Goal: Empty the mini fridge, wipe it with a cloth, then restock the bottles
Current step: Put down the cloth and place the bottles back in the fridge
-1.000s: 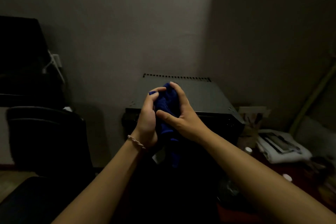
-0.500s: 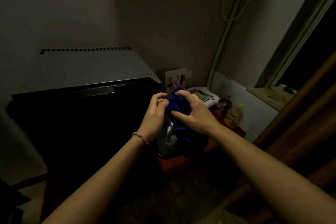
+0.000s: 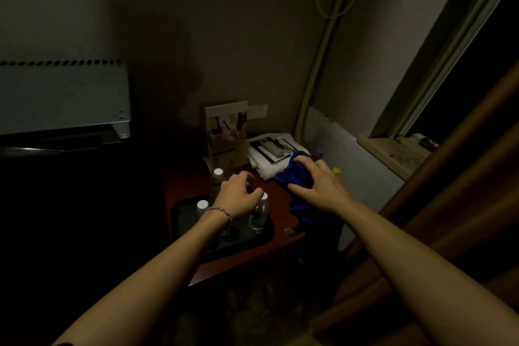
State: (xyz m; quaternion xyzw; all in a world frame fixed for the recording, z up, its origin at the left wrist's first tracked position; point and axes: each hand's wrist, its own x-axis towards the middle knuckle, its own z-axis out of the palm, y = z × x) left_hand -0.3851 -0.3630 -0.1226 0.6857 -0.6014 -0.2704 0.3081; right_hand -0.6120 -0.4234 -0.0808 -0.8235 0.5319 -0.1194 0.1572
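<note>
Right hand gripping bunched cloth right of tray, left hand loosely curled above upright bottles on tray

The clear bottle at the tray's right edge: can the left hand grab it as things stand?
Probably yes. The left hand hovers right beside the clear bottle on the black tray, fingers loosely curled and apparently empty. The blue cloth sits under the right hand, off to the side.

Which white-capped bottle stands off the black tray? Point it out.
The rear bottle, beside the brochure; the other two stand on the tray.
</note>
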